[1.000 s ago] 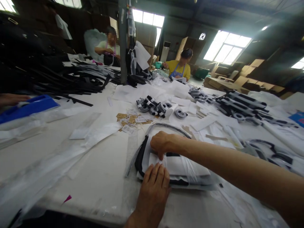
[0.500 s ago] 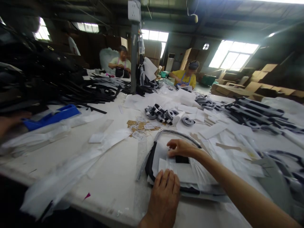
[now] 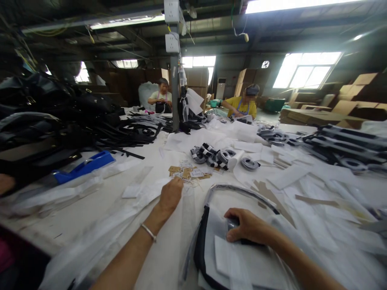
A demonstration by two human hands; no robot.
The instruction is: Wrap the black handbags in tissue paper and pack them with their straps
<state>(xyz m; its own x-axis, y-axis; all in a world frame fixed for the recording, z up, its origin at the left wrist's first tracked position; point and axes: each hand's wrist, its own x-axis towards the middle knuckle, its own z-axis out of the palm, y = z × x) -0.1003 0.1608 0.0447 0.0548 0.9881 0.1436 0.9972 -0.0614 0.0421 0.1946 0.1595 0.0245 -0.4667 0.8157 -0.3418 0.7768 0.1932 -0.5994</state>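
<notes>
My left hand (image 3: 171,194), with a bracelet at the wrist, reaches to the near edge of a pile of paper tags (image 3: 189,172). Its fingers are pressed together, and what they hold, if anything, is too small to make out. My right hand (image 3: 246,226) curls its thumb and fingers around a small dark piece (image 3: 232,224) on top of a bag (image 3: 202,237). The bag lies flat, with black edging, a wrapped handle arching at the far side and white sheets (image 3: 223,255) over it.
A blue tape dispenser (image 3: 86,167) lies at the left beside black bags (image 3: 84,106). Coiled straps (image 3: 211,156) sit beyond the tags. A post (image 3: 175,92) rises mid-table. Two people work across the table; another hand (image 3: 6,183) shows at the left edge.
My left hand has left the bag's near edge and moved forward to the tags. My right hand has closed around the small dark piece. The view has tilted up.
</notes>
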